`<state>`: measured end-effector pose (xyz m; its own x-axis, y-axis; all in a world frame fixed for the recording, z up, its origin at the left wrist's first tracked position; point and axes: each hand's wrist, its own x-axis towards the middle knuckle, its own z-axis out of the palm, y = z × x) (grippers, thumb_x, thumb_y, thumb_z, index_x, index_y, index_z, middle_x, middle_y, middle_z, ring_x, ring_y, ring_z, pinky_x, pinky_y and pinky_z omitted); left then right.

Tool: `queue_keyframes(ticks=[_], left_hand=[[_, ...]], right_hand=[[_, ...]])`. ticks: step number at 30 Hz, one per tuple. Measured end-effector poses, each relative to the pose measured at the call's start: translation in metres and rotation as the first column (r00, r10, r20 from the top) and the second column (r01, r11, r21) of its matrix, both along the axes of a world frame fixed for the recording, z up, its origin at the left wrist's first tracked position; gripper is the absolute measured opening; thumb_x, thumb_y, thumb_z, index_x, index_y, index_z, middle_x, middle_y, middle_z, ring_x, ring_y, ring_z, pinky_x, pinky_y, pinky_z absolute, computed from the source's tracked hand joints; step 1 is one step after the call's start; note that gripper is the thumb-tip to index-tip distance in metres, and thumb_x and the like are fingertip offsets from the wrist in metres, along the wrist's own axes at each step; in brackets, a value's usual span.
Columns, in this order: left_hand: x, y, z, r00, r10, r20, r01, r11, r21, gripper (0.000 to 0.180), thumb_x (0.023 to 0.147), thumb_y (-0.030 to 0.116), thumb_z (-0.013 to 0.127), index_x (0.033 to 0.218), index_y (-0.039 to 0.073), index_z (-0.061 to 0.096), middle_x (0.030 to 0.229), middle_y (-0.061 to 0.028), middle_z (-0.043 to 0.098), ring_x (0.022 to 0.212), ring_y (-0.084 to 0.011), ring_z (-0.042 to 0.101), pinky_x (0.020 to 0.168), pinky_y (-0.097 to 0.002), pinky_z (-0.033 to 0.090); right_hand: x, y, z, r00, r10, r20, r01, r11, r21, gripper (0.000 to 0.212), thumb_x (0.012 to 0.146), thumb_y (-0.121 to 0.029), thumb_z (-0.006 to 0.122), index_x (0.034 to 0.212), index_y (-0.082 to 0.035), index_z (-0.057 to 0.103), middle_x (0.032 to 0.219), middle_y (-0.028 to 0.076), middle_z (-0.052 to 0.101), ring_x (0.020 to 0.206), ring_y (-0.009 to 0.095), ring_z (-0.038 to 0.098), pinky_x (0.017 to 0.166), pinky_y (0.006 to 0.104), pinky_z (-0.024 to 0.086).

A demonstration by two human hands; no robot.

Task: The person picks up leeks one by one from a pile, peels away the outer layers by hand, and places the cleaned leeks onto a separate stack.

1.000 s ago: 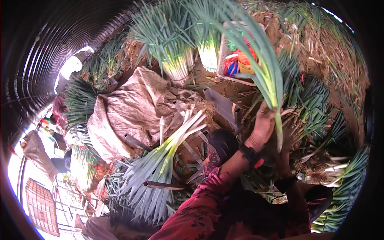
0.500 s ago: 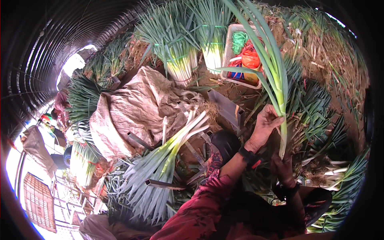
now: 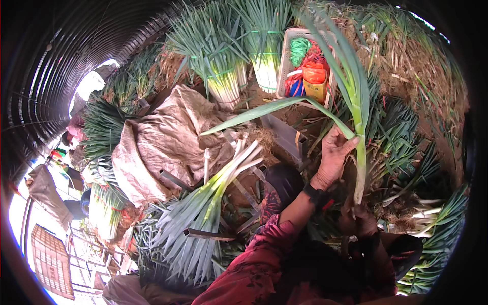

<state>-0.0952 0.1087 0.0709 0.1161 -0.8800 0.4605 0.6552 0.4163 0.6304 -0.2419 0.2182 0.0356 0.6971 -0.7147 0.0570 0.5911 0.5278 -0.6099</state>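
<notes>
A large green onion (image 3: 362,168) stands nearly upright before me, its leaves fanning up past the crate. My right hand (image 3: 363,221), in shadow, is closed round its lower white end. At the stalk, my left hand (image 3: 334,155) pinches the base of an outer leaf (image 3: 284,107), which bends away and stretches far to the left. To the left, a loose pile of green onions (image 3: 218,198) lies across a metal frame (image 3: 208,234), white ends pointing up and right, leaves hanging toward me.
Beyond my hands sits a pale plastic crate (image 3: 280,76) with green and red ties and an orange-topped container. Tied green onion bundles (image 3: 223,84) stand beside it. A beige cloth (image 3: 168,137) covers something at left. More green onions (image 3: 432,244) and dry trimmings (image 3: 406,61) lie at right.
The outer leaf has swung down and leftward, away from the stalk, in my left hand's pinch. The green onion is still held upright; my right hand has shifted slightly.
</notes>
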Motion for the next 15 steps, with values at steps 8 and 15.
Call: queue_keyframes(ticks=[8,15], left_hand=[[-0.013,0.005,-0.036,0.979,0.165,0.122,-0.164,0.986,-0.014,0.013,0.084,-0.005,0.062,0.086,0.006,0.055,0.085,0.0025,0.057,0.084,-0.0042,0.054,0.078,-0.0224,0.045],[-0.009,0.041,-0.02,0.94,0.116,0.32,-0.167,0.976,0.138,0.006,0.085,-0.002,0.058,0.089,0.003,0.058,0.085,-0.0034,0.061,0.082,-0.0099,0.058,0.076,-0.0251,0.048]], right_hand=[[-0.004,-0.046,-0.065,0.097,-0.958,-0.272,-0.026,0.271,-0.962,0.015,0.086,-0.008,0.058,0.094,0.003,0.05,0.064,0.019,0.053,0.053,0.032,0.055,0.047,0.0404,0.04],[0.008,-0.061,-0.048,-0.029,-0.829,-0.558,-0.042,0.559,-0.828,0.037,0.081,-0.006,0.056,0.115,0.001,0.044,0.079,0.021,0.059,0.067,0.036,0.057,0.057,0.0424,0.045]])
